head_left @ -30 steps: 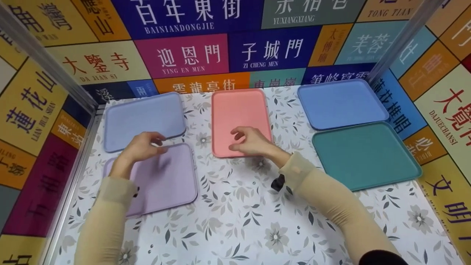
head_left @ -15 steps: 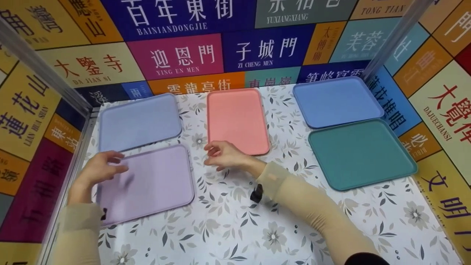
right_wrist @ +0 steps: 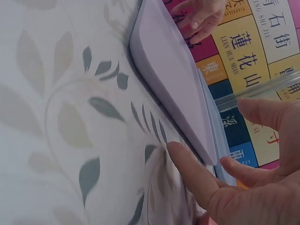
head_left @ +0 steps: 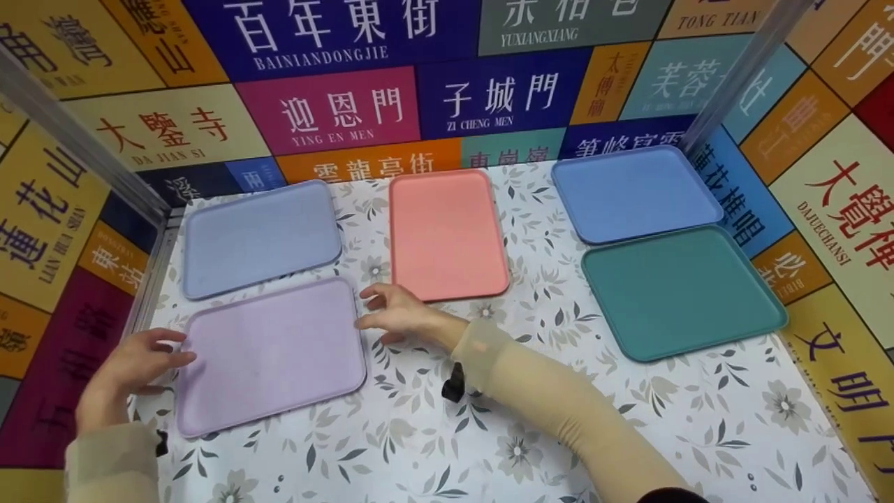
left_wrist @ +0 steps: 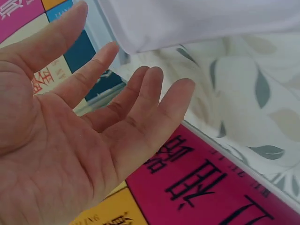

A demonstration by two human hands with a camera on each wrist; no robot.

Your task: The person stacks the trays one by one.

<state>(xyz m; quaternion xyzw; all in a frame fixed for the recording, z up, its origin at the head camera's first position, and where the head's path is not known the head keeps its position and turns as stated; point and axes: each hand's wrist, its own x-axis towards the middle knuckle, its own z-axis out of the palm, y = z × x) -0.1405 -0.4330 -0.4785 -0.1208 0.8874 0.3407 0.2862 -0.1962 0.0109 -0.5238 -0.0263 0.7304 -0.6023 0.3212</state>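
Behind the lilac tray (head_left: 272, 356), and to both sides of it, wall panels (head_left: 332, 108) in many colours, printed with large characters and smaller Latin lettering. Under the tray, white cloth (head_left: 517, 391) with grey leaves and flowers. Lilac tray itself lies on this cloth, long sides slightly slanted, its face bare. Well right of it, green tray (head_left: 684, 293); beyond that one, farther from the lilac tray, blue tray (head_left: 635, 195). Just behind the lilac tray, pale blue tray (head_left: 262, 237), a narrow strip between them. Behind and right, nearer than the green and blue, pink tray (head_left: 447, 234), set lengthwise away from the wearer. Beige sleeves reach in on either side of the lilac tray. Right hand (head_left: 401, 314) at its right edge, near the pink tray's closest corner: fingers parted, gently bent, grasping nothing. Left hand (head_left: 136, 360) at its left edge: thumb and fingers spread, palm bare in the left wrist view, nothing held. Whether either set of fingertips touches the rim, cannot tell. Smallest, right of the lilac tray: black piece (head_left: 454, 384) under the right cuff.
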